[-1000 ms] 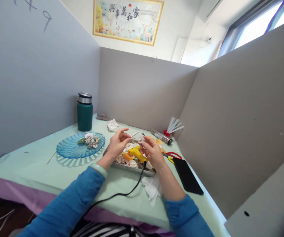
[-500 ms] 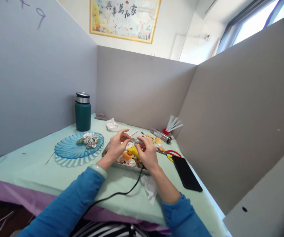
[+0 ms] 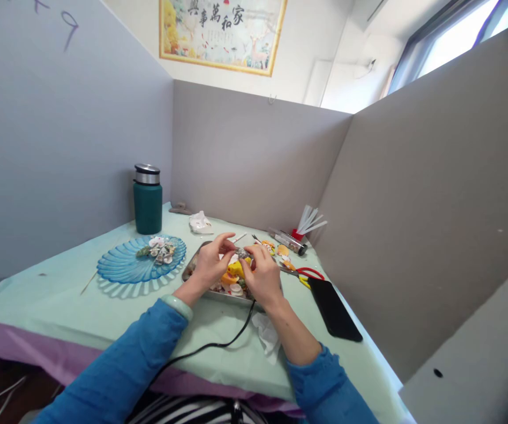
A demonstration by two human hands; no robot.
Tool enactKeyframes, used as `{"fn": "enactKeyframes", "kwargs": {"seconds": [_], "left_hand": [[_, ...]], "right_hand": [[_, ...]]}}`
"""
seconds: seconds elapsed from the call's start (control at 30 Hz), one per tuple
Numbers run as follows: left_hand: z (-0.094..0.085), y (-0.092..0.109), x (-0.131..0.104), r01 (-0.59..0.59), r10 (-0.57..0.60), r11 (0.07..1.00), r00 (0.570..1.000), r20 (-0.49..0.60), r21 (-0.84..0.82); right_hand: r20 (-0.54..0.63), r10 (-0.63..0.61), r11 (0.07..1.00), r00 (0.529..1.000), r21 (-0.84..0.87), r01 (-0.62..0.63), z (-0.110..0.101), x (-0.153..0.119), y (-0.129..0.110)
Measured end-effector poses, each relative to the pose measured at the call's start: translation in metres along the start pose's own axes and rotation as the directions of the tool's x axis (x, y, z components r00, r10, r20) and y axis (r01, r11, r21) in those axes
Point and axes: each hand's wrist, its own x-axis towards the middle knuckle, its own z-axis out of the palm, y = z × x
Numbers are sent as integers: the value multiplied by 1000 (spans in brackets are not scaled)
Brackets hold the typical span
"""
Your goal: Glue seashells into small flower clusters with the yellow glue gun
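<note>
Both of my hands are over a metal tray [image 3: 218,297] filled with shells [image 3: 236,290]. My left hand [image 3: 212,259] has thumb and fingers bent together in a pinch, and so does my right hand [image 3: 262,274]. Their fingertips almost meet around a small greyish piece, too small and covered to name. Between the hands, inside the tray, lies a yellow glue gun [image 3: 236,269], partly hidden by my right fingers. A black cord [image 3: 218,345] runs from under my right hand to the table's front edge.
A blue scalloped plate [image 3: 116,262] with a shell cluster [image 3: 162,250] stands left, before a green bottle [image 3: 148,206]. On the right are scissors [image 3: 309,274], a black phone [image 3: 334,309] and white sticks [image 3: 310,219] in a red holder. Crumpled tissue [image 3: 268,335] lies in front. Grey panels enclose the table.
My hands have drawn slightly closer together, and my left fingers have closed nearer to my right fingertips. The tray's back left corner now shows more. The plate, bottle and phone stay put.
</note>
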Motion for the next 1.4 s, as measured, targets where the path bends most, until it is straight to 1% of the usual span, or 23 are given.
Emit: {"fn": "enactKeyframes", "kwargs": {"seconds": [0.2, 0.5, 0.63, 0.83, 1.03, 1.4], "left_hand": [[0, 1, -1, -2, 2, 1000, 1000, 22, 4], [0, -1, 0, 5, -5, 1000, 999, 33, 0], [0, -2, 0, 11, -11, 1000, 999, 34, -11], [1, -5, 0, -12, 10, 1000, 999, 48, 29], [1, -3, 0, -27, 25, 998, 999, 42, 61], [0, -3, 0, -40, 39, 997, 999, 22, 71]], "right_hand": [[34, -33, 996, 999, -84, 36, 3, -1, -1], [54, -24, 988, 998, -150, 32, 2, -1, -2], [45, -35, 986, 998, -161, 42, 2, -1, -2], [19, -57, 981, 998, -183, 59, 5, -2, 1], [-6, -60, 977, 998, -207, 57, 7, -2, 3], [22, -110, 976, 994, -187, 112, 5, -2, 2]]}}
